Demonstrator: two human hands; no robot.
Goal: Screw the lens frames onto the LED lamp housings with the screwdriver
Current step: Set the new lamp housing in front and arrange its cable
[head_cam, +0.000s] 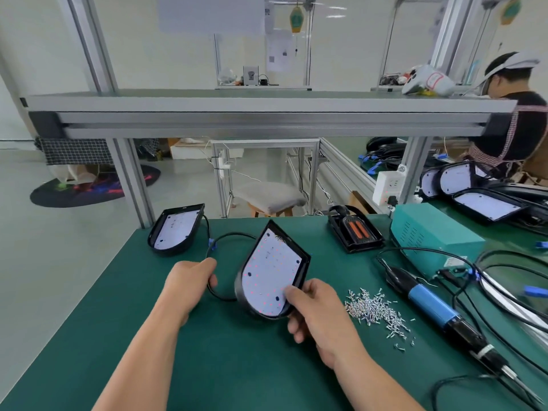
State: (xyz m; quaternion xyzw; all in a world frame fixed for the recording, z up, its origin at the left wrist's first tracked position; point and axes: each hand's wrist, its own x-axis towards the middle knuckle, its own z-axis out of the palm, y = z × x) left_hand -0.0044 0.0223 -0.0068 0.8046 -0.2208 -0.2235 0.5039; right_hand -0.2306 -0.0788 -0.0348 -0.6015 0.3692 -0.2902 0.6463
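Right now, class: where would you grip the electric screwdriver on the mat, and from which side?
Probably grip the electric screwdriver by its blue barrel, from above: it lies flat on the mat, cord at its far end, bit at its near end, leaving the thick middle free. The right hand is nearest.

A green-matted work surface (237, 366) sits under a grey aluminium-profile shelf (267, 114). Beyond lie a pale glossy floor (44, 262), a grey-cushioned wooden stool (268, 197), a round dark mat (95, 189) with bright splashes and plain off-white walls (139, 54).
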